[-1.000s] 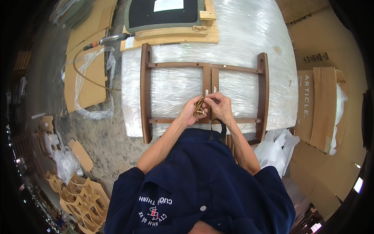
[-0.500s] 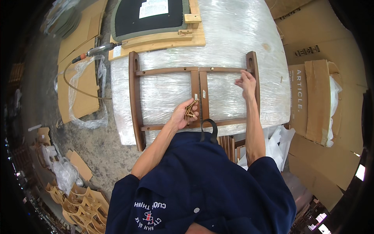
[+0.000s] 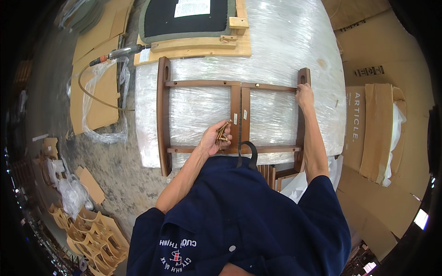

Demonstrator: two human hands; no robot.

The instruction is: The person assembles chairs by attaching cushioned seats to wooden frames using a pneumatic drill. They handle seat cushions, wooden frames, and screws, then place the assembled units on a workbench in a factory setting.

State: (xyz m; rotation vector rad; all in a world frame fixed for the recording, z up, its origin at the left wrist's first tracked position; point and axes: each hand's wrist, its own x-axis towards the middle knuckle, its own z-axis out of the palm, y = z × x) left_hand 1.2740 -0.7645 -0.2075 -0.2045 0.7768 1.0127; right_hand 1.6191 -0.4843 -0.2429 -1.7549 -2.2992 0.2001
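L hand (image 3: 214, 139) curled round brassy metal bolts (image 3: 222, 133), ~1–7 o'clk. R hand (image 3: 304, 95), pinch unclear, 2 o'clk on white-labelled brown wood frame (image 3: 246, 99).

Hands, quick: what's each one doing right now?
Left hand: closed loosely, holding brass-coloured fasteners.
Right hand: at the right brown frame; open, closed or holding something cannot be told.

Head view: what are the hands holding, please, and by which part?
The left hand holds golden screws by their shanks; what the right hand holds cannot be told.
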